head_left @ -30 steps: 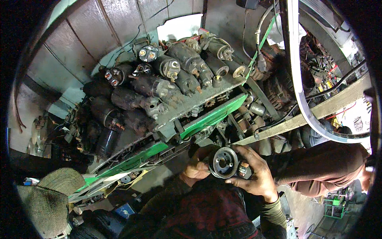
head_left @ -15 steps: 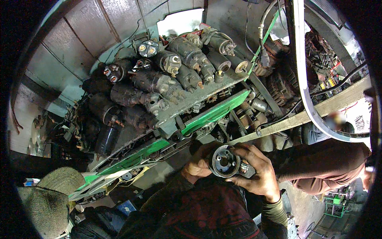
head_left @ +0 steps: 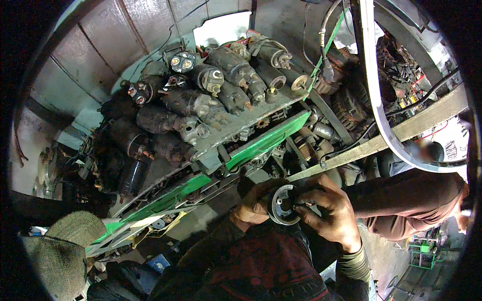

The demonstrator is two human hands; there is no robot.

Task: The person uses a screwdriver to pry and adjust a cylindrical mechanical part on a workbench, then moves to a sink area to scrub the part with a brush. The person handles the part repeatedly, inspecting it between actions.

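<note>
A round grey metal part (head_left: 282, 204) with a dark centre hole sits between both my hands in front of my chest. My left hand (head_left: 255, 204) cups it from the left side and behind. My right hand (head_left: 329, 210) wraps over its right side, with fingers curled on the rim. Both hands are dark with grease. The rest of the part behind my fingers is hidden.
A green-edged shelf (head_left: 261, 143) above my hands carries several dark starter motors (head_left: 196, 108). Loose metal parts (head_left: 311, 140) lie under it. A metal bar (head_left: 381, 140) runs across on the right. A person in a brown sleeve (head_left: 411, 205) sits at right; a tweed cap (head_left: 65, 251) shows lower left.
The round part has shifted slightly down and left between my hands, and my right fingers have closed further over its rim. The shelf and motors have not moved.
</note>
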